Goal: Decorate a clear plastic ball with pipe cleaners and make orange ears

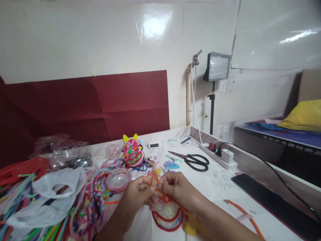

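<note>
My left hand [136, 194] and my right hand [177, 187] meet over the white table [220, 187], both pinching an orange pipe cleaner [153, 176] that loops up between the fingertips. Just below the hands sits a clear plastic dome [167, 214] rimmed with a red pipe cleaner and wrapped with orange ones. A yellow piece [190, 229] lies under my right forearm. A finished colourful mask-like figure [132, 152] with yellow ears stands farther back.
Another clear dome with a pink rim [118, 179] lies left of my hands. Heaps of coloured pipe cleaners [85, 204] and plastic bags [50, 197] cover the left. Black scissors [195, 160], a power strip [220, 155], a lamp stand [217, 67] and a black tablet [271, 201] are on the right.
</note>
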The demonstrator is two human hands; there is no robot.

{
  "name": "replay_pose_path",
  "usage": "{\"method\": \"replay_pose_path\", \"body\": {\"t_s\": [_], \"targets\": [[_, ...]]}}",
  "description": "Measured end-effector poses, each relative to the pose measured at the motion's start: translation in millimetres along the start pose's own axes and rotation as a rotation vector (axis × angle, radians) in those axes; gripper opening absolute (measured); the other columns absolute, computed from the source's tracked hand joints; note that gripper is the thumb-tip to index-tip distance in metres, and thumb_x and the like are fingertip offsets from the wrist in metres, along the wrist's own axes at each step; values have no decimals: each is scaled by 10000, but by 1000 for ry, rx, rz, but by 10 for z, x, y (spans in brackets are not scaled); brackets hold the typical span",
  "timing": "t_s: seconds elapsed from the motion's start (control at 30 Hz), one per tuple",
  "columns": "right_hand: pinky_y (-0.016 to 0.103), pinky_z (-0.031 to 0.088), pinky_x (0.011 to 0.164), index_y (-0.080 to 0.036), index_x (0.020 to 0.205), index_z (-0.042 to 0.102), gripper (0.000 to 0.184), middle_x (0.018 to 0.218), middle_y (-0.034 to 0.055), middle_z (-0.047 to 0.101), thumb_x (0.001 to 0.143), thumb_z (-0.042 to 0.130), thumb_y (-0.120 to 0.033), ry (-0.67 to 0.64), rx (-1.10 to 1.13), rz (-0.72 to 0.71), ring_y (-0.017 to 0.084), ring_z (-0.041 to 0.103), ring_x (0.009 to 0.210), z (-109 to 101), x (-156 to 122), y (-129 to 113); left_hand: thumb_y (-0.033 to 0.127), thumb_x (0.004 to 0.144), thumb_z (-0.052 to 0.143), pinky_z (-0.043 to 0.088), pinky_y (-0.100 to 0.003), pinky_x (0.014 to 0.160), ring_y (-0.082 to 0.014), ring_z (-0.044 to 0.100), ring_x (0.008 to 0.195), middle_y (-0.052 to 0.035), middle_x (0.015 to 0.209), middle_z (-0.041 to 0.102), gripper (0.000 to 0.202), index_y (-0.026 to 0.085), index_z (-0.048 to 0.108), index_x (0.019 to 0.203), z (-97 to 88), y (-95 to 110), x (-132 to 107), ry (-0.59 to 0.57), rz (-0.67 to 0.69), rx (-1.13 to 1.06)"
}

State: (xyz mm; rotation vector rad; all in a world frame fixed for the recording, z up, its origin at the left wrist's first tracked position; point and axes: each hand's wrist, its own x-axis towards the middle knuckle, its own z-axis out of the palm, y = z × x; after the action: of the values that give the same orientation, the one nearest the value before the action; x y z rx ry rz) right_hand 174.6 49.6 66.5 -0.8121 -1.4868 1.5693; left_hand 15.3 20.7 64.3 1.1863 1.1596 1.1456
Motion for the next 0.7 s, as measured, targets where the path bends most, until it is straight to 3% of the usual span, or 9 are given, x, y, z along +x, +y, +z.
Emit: {"method": "replay_pose_path", "body": {"t_s": [0.27,0.47,0.7], "targets": [[238,380,512,-141,658,617,196,516,-18,624,614,732,-292,15,187,4,110,533,476,13,1,62,384,516,837,447,-218,469,-112,583,446,-13,529,673,398,143,595,721,20,-61,-6,19,-39,-100],[257,400,503,-140,643,635,290,481,-16,618,524,811,-337,54,312,94,125,541,446,35,60,149,354,525,842,488,-227,540,-112,605,503,-14,564,680,364,135,619,711,69,-68,-20,53,-45,-188],[228,383,467,-136,617,637,268,468,-7,621,504,813,-304,145,376,106,102,517,420,100,64,159,290,554,841,511,-195,581,-103,627,560,-24,616,699,303,138,634,715,111,-72,-37,79,-50,-303]]}}
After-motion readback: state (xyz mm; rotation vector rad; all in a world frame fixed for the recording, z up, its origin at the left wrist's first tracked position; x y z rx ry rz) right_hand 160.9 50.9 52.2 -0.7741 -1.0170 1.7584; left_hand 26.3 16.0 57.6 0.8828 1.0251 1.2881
